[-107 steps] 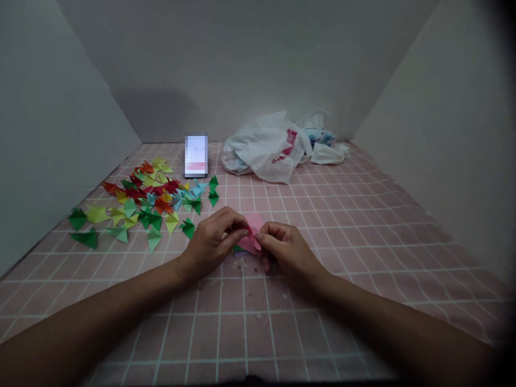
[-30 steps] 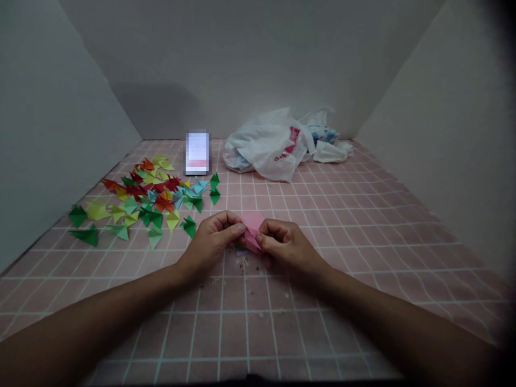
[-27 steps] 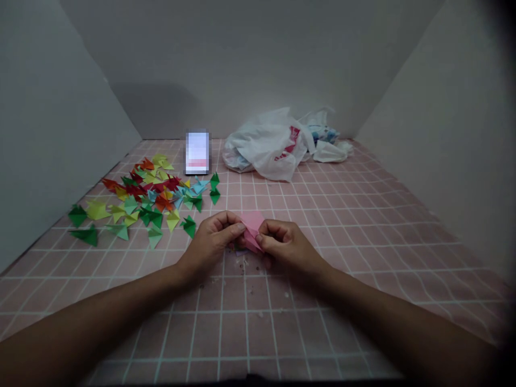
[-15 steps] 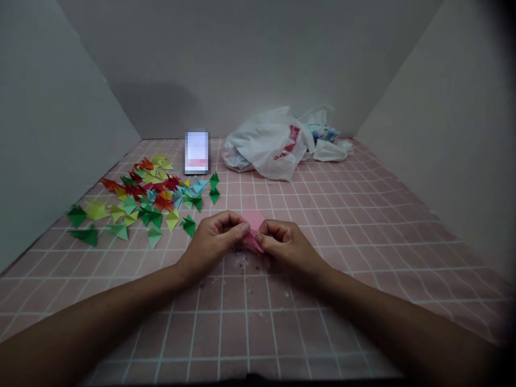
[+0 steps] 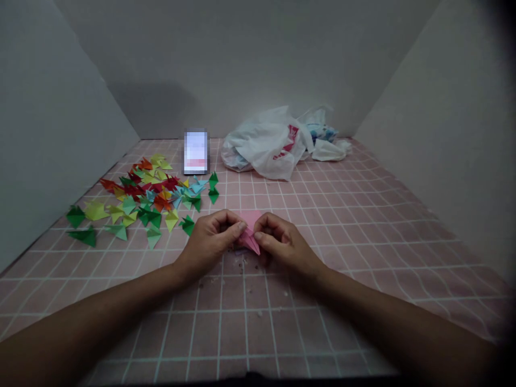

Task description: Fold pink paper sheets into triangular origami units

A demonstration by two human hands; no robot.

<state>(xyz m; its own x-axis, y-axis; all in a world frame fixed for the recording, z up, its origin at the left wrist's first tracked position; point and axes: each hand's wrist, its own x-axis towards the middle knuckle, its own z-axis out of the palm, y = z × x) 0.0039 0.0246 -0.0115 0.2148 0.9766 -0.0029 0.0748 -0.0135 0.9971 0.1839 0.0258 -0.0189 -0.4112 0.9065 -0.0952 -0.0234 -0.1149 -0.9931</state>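
Observation:
Between both hands, above the middle of the tablecloth, is a partly folded pink origami paper, one narrow point slanting down and to the right. My left hand pinches its left side between thumb and forefinger. On the right side, the thumb and curled fingers of my right hand are closed on the same paper. Behind the hands a flat pink patch of paper shows; whether it belongs to the held piece I cannot tell. Fingertips hide part of the folds.
Many folded paper cranes in green, yellow, red, orange and blue lie at the left. A lit phone stands upright behind them. White plastic bags lie at the back. Small scraps dot the pink checked tablecloth. Walls rise on three sides.
My right hand has shifted slightly, its fingers higher on the paper. The pink paper's narrow point shows more fully now, angled down to the right. The left hand keeps its pinch.

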